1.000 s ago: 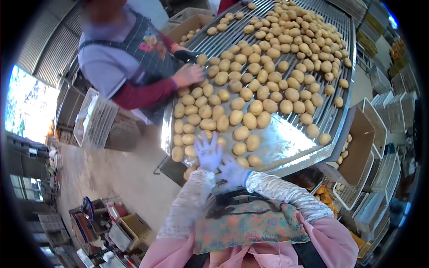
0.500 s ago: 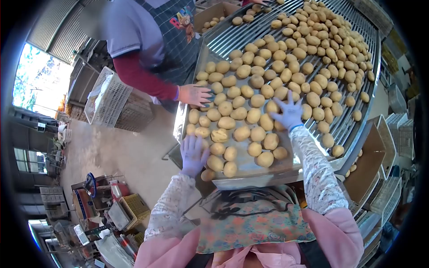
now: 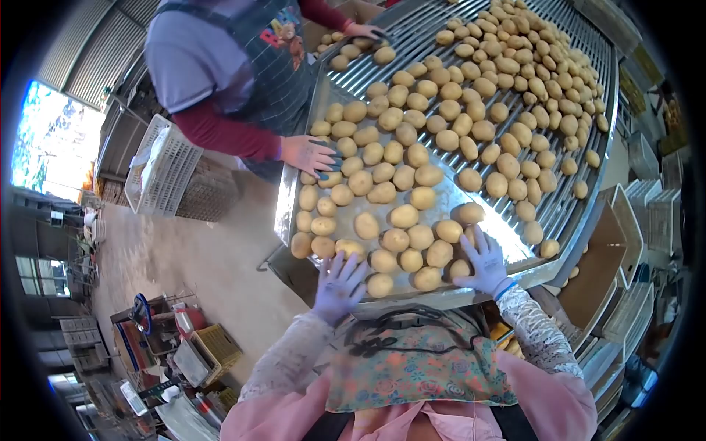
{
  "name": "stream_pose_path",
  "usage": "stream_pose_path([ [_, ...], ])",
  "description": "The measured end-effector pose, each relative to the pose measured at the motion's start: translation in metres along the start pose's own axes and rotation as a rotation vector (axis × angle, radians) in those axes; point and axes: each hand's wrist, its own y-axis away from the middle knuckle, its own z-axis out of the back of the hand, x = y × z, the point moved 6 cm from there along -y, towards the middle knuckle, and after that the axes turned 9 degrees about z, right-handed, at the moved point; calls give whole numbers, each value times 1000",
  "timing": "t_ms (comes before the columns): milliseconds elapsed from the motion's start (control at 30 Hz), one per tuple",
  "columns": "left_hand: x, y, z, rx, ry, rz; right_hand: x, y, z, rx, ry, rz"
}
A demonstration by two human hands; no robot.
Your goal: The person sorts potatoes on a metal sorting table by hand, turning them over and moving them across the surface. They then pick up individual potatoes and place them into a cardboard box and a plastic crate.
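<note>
Many potatoes lie loose on a metal sorting table, whose near part is a smooth sheet and whose far part is rows of rollers. My left hand, in a pale purple glove, rests at the near left edge with fingers spread, its fingertips by a yellowish potato. At the near right, my gloved right hand is open too, its fingers beside a potato and just below another one. Neither hand is closed around a potato.
Across the left side stands a co-worker in a checked apron, one gloved hand on the potatoes, the other farther back. White crates stand at left. A cardboard-lined crate and more crates are at right.
My right hand has come back toward the near edge, and potatoes there have shifted nearer, baring metal behind them. My left hand has moved right. The co-worker's far hand now shows more fully.
</note>
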Motion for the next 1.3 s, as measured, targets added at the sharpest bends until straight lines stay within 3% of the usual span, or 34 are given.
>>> stream_pose_path([
  [67, 17, 18, 8, 52, 20, -24, 20, -1, -15, 18, 59, 14],
  [133, 45, 23, 7, 64, 104, 140, 44, -20, -32, 81, 98, 38],
  [200, 68, -4, 14, 68, 188, 195, 70, -43, -39, -33, -43, 89],
  [267, 70, -37, 10, 65, 282, 245, 94, -60, -55, 138, 6, 45],
  [333, 58, -88, 13, -219, -87, 277, 107, -71, -66, 276, -13, -2],
  [433, 16, -132, -39, -60, -133, 348, 111, -73, -96, 213, 119, 89],
  [500, -6, -150, -62, -136, -17, 323, 100, -70, -65, 133, 183, 13],
  [567, -49, -128, -51, -203, -171, 43, 87, -50, -70, -49, 79, 237],
  [633, -70, -100, -51, -22, 129, -158, 54, -21, -58, -44, -71, 138],
  [700, -78, -73, -50, -19, 127, -360, 33, -1, -36, -39, -224, 51],
  [767, -69, -53, -40, 60, 59, -365, 28, 22, 20, -279, 154, -98],
  [800, -63, -44, -37, 44, 59, -379, 29, 27, 36, -266, 333, -163],
  [833, -55, -38, -35, 27, 50, -402, 24, 28, 42, -311, 351, -177],
  [900, -35, -25, -39, -3, -75, -407, 4, 35, 28, -227, 265, -470],
  [967, -10, -16, -62, -88, -226, -501, -8, 16, 5, -41, 61, -474],
  [1033, -29, -21, -42, -124, -210, -490, 11, 8, 10, -40, 143, -376],
  [1100, -50, -29, -27, -164, -177, -473, 9, 1, 1, -82, 161, -395],
  [1167, -59, -42, -25, -117, -349, -415, 3, 6, -9, -114, 173, -421],
  [1233, -71, -60, -45, -92, -331, -418, 4, 6, -10, -274, 205, -255],
  [1300, -71, -64, -64, -44, -288, -361, 1, 6, -8, -277, 180, -250],
])
